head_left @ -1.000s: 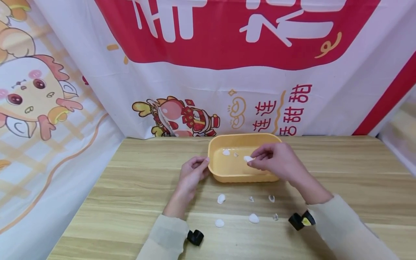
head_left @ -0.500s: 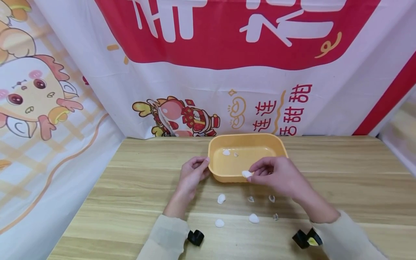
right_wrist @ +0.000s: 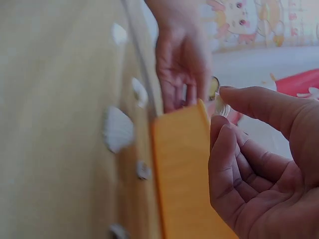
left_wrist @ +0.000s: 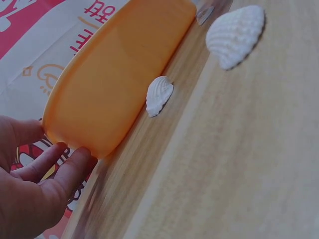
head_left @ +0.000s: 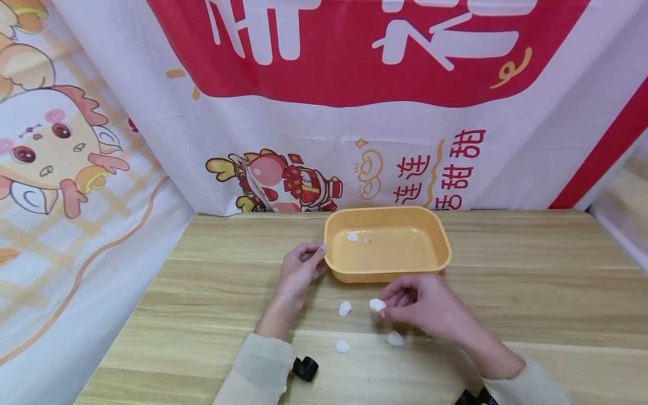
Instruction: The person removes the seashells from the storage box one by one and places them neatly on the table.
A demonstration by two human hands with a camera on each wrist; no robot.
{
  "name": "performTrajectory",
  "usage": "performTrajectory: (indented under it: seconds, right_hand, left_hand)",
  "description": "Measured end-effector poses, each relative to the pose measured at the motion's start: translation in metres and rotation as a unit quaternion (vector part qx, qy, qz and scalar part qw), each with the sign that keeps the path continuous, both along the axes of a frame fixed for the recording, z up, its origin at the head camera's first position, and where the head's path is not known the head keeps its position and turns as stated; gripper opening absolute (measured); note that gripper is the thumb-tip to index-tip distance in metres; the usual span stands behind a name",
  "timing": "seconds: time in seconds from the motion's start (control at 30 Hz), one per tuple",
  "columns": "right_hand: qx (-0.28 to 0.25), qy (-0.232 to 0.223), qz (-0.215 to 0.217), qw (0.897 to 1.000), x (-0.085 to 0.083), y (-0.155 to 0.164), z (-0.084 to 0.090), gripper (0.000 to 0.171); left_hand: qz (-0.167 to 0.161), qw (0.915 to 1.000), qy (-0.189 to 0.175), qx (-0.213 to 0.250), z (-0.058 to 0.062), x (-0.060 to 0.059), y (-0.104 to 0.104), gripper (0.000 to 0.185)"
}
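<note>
Nearest the person, two small white ribbed seashells lie loose on the pale wooden table: one at, another at just beside the right wrist. A third lies a little farther in.

The right hand hovers low over the table, thumb and forefinger pinching a white scallop-shaped shell; its other fingers are loosely curled. This shell is clear of the tray, on its near side and close to the third loose shell. Whether it touches the table cannot be told.

The left hand rests against the left end of the shallow orange plastic tray, fingers curled, their tips touching its outer wall; the left wrist view shows no full grip.

Inside the tray, two small white shell pieces lie near the far left corner.

Judgement: the step in hand is handling one shell between tray and table. The next move calls for a steady pinch and a clean release without disturbing neighbouring shells.
</note>
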State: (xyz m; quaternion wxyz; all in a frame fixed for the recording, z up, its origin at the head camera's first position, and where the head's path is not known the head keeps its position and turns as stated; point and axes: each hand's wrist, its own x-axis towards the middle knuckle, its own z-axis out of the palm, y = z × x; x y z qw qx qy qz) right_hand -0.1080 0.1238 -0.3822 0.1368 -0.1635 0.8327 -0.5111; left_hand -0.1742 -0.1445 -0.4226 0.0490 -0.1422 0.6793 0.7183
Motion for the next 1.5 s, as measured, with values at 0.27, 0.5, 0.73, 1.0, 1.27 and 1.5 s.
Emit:
performTrajectory:
  seconds: [0.27,0.5,0.73,1.0,1.27,1.5]
  right_hand:
    - [0.007,-0.023,0.040,0.999,0.018,-0.014,-0.019,0.022]
    - [-0.002,-0.020,0.091,0.996,0.030,-0.029,-0.029,0.020]
    - [-0.008,-0.029,0.116,0.993,0.041,-0.042,-0.035,0.020]
    - [-0.008,-0.034,0.145,0.989,0.048,-0.055,-0.038,0.022]
    - [0.021,0.004,0.153,0.988,0.051,-0.061,-0.037,0.025]
    - [0.030,0.004,0.150,0.988,0.051,-0.061,-0.038,0.026]
  left_hand:
    - [-0.005,1.0000,0.000,0.002,0.000,-0.002,0.002,0.030]
    - [0.000,1.0000,0.005,0.004,0.002,-0.005,0.002,0.030]
    - [0.000,1.0000,0.008,0.004,0.003,-0.005,0.001,0.031]
    - [0.005,1.0000,0.003,0.003,0.003,-0.003,0.000,0.030]
    - [0.008,1.0000,-0.002,0.001,0.003,-0.002,0.000,0.030]
    - [0.006,1.0000,-0.003,0.001,0.002,-0.002,0.001,0.029]
